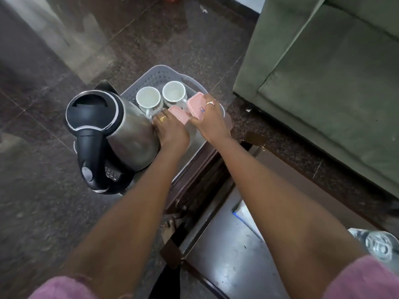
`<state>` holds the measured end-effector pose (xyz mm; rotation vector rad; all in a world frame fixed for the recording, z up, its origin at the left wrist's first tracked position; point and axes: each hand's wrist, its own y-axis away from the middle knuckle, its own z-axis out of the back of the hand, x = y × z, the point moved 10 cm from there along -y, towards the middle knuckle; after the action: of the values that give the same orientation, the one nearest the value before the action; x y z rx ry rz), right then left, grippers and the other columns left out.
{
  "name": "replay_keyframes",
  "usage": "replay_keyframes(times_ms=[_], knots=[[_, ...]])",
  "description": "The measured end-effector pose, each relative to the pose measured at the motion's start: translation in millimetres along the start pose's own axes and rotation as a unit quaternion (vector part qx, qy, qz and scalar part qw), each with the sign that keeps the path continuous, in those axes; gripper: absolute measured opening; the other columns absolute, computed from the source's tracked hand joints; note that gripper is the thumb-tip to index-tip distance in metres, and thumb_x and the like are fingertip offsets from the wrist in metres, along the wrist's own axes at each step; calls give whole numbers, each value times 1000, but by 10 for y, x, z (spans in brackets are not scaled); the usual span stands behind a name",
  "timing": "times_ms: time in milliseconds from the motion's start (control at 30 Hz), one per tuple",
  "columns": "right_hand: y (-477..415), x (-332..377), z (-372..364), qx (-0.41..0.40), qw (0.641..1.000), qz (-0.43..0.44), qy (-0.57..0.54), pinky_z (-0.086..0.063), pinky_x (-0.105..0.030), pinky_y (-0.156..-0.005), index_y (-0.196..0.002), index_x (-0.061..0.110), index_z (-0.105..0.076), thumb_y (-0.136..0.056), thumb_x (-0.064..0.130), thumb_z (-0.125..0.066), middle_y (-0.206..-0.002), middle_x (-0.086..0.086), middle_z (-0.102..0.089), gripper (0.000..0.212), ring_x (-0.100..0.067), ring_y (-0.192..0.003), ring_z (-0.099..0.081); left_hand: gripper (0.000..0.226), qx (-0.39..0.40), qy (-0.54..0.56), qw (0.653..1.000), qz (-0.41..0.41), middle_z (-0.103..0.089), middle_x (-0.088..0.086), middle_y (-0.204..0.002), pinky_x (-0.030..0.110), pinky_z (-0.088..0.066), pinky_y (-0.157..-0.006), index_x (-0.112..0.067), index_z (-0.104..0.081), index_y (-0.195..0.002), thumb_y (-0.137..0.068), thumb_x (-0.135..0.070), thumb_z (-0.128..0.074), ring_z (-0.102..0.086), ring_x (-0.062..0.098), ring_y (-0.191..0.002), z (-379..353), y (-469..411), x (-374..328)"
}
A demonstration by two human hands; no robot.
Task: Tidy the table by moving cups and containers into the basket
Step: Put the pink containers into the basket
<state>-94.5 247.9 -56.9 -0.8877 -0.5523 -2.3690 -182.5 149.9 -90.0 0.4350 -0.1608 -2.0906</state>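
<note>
The right hand (209,119) curls its fingers (212,104) round the tilted pink container (195,105). The left hand (170,130) grips the second pink container (179,114) beside it. Both are low inside the basket (164,69), with the cups (148,97) just beyond the fingers, so release probably comes next.

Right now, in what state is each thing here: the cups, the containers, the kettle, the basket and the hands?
left cup: upright in basket, looks empty
right cup: upright in basket, looks empty
left pink container: lid on, gripped by left hand
right pink container: lid on, tilted, gripped by right hand
kettle: upright, lid shut
basket: holds both cups
</note>
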Motion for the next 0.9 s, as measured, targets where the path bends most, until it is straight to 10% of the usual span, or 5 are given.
replay_keyframes(times_ms=[200,400,633,900], knots=[[-159,-120,-323,37,973,3,229,-24,-37,-111,-132,1,-38,-83,25,-64,-137,-20,-40,61,-33,-130,-34,55,-22,28,999,17,-10,26,-153,46,-5,-117,13,-8,-141,-97,-14,-28,-8,38,-143,-112,-155,46],[-182,-204,-453,26,963,-9,267,-15,-40,-116,-141,0,-23,-97,6,-31,-152,-21,-21,45,-32,-142,-16,52,-17,25,1000,0,0,20,-157,51,-6,-116,2,-3,-145,-96,2,-21,-1,33,-145,-348,-207,65],[-238,-216,-456,25,965,-20,260,-12,-38,-118,-144,5,-19,-99,17,-39,-156,-15,-13,51,-27,-144,-11,54,-33,-7,999,-26,-6,12,-158,46,-5,-117,-3,-3,-147,-97,-3,-25,-5,28,-146,-300,-207,49],[615,-284,289,-253,949,95,165,-45,-41,-100,-108,-2,-65,-85,8,-58,-122,-19,-62,25,-31,-117,-57,50,-133,179,959,-176,-41,18,-144,43,-17,-117,0,-38,-137,-87,0,-40,-36,30,-136,65,644,-531]])
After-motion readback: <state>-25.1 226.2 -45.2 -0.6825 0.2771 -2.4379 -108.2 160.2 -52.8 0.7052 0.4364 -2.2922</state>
